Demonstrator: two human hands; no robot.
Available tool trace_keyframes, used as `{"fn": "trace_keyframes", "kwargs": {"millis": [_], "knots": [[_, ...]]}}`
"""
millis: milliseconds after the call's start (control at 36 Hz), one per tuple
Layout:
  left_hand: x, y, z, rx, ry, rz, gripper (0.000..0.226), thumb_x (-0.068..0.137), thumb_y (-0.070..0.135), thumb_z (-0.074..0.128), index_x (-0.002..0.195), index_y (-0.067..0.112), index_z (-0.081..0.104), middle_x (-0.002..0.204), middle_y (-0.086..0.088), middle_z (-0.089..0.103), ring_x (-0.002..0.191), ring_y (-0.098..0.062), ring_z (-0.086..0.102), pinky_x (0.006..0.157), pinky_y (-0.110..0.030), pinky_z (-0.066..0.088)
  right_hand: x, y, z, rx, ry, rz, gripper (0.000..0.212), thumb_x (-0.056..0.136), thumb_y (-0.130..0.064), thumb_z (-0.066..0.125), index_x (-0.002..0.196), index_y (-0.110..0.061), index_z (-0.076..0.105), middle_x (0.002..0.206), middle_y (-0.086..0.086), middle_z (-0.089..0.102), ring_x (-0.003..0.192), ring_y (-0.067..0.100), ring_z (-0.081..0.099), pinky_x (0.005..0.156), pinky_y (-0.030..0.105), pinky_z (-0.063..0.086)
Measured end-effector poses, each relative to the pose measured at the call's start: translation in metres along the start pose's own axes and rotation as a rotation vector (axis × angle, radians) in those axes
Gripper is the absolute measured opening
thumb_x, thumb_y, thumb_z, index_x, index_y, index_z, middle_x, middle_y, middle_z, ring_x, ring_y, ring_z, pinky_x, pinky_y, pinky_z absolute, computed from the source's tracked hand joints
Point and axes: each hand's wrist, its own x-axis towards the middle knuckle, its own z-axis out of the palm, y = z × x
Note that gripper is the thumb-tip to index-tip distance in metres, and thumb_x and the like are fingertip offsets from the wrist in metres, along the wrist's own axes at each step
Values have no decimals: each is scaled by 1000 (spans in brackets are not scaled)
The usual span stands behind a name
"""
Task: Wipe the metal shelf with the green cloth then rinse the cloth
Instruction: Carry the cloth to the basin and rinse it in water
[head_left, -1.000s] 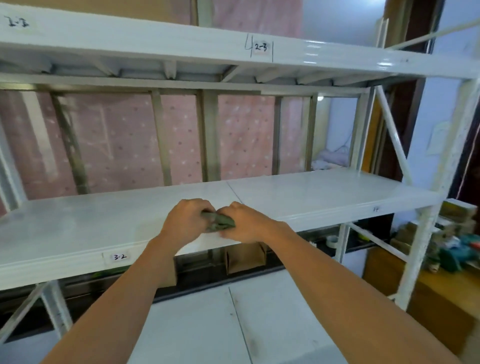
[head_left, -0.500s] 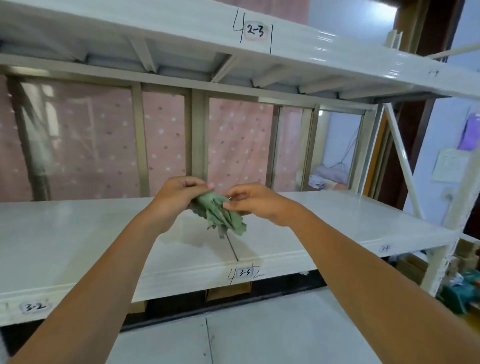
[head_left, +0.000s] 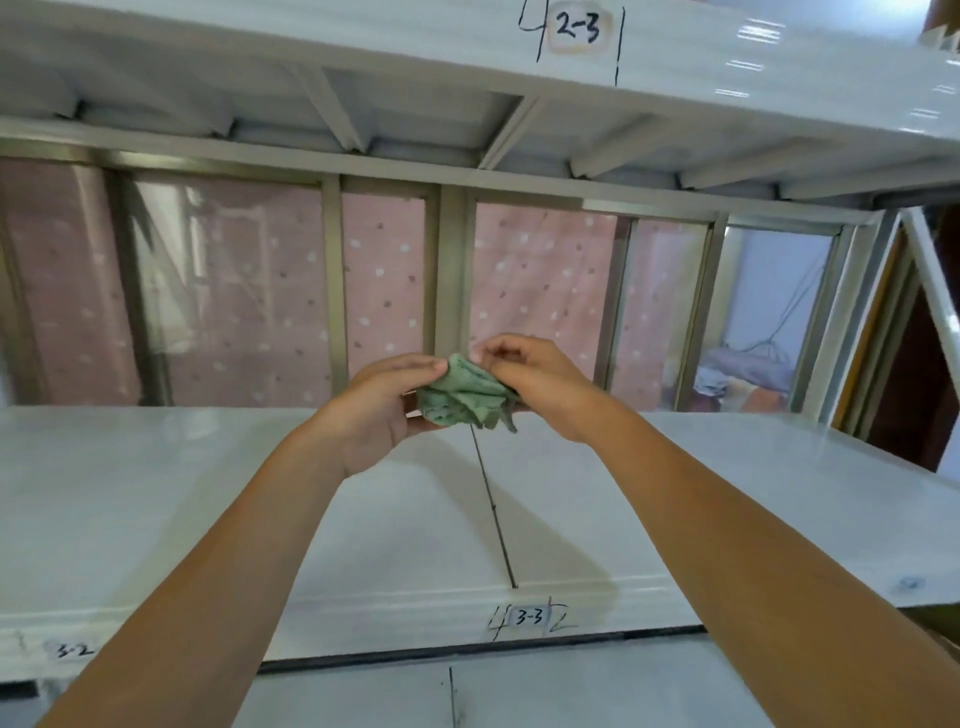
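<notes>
A crumpled green cloth (head_left: 464, 396) hangs in the air above the white metal shelf (head_left: 156, 499), held between both hands. My left hand (head_left: 379, 410) cups it from the left and below, thumb on top. My right hand (head_left: 530, 379) pinches its upper right edge with the fingertips. The cloth does not touch the shelf surface. A dark seam runs down the shelf board below the cloth, and the front lip carries labels "3-3" and "3-2".
The upper shelf (head_left: 363, 47), labelled "2-3", hangs low overhead. Window bars and a pink dotted curtain (head_left: 249, 291) stand behind the shelf. A white upright and diagonal brace (head_left: 930, 291) close the right end. A lower shelf board (head_left: 545, 686) lies below.
The view has moved closer and tilted up. Both hands lifted the cloth off the shelf's front edge and loosened it from a tight wad into a looser bunch held higher.
</notes>
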Motion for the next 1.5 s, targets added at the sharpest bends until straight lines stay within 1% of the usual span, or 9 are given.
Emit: {"fn": "trace_keyframes", "kwargs": {"millis": [167,361,500,694,889,1000,1194,1361,1500], "knots": [[-10,2,4,43,53,5,20,83,7,67,103,4,71,97,-13,71,88,-22,69,74,-31,59,-2,-4,-5,-114,-226,-28,38,77,-19,84,112,-14,70,113,11,70,105,23,69,92,36,57],[-21,7,32,186,340,65,10,87,4,65,80,10,70,76,-11,69,71,-24,67,58,-30,56,-17,-14,-17,-318,-175,-117,34,80,-48,77,103,-23,74,101,-3,74,102,15,69,98,41,53],[-29,17,61,186,464,62,4,84,6,65,86,3,67,80,-18,65,71,-27,65,55,-29,55,-45,-24,-28,-381,-309,-195,68,66,-66,79,125,-38,59,119,-11,64,107,10,65,93,36,55],[-43,17,106,239,549,26,16,88,12,60,98,0,64,89,-22,65,74,-27,66,59,-31,57,-80,-31,-45,-505,-95,-471,10,93,-37,63,92,-29,68,86,-18,64,88,5,63,83,30,54],[-83,15,148,269,288,34,50,89,46,64,114,3,68,107,-16,73,100,-28,70,89,-40,53,-104,-31,-67,-344,10,-386,23,98,-35,55,86,-16,61,75,3,65,68,19,59,62,35,47],[-96,11,156,410,261,13,52,77,34,81,113,1,64,108,-17,72,106,-35,67,101,-52,48,-114,-34,-76,-243,13,-351,17,98,-31,57,88,-19,62,71,-8,59,65,7,53,59,24,39],[-101,16,151,369,261,-2,38,79,9,77,113,-2,64,110,-21,71,108,-40,65,93,-50,51,-125,-43,-82,-85,-10,-287,13,98,-30,58,90,-23,66,80,-10,65,71,5,59,64,19,43],[-106,26,134,200,271,44,43,78,10,75,117,-5,63,115,-23,69,101,-32,68,82,-41,58,-121,-48,-77,33,42,-215,15,99,-35,56,95,-25,67,98,2,72,95,25,69,88,51,56],[-103,42,119,96,352,151,26,85,7,70,110,0,69,111,-17,71,92,-25,70,79,-33,60,-122,-51,-69,172,24,-132,18,103,-34,50,107,-22,64,106,7,70,92,27,72,68,46,62]]}}
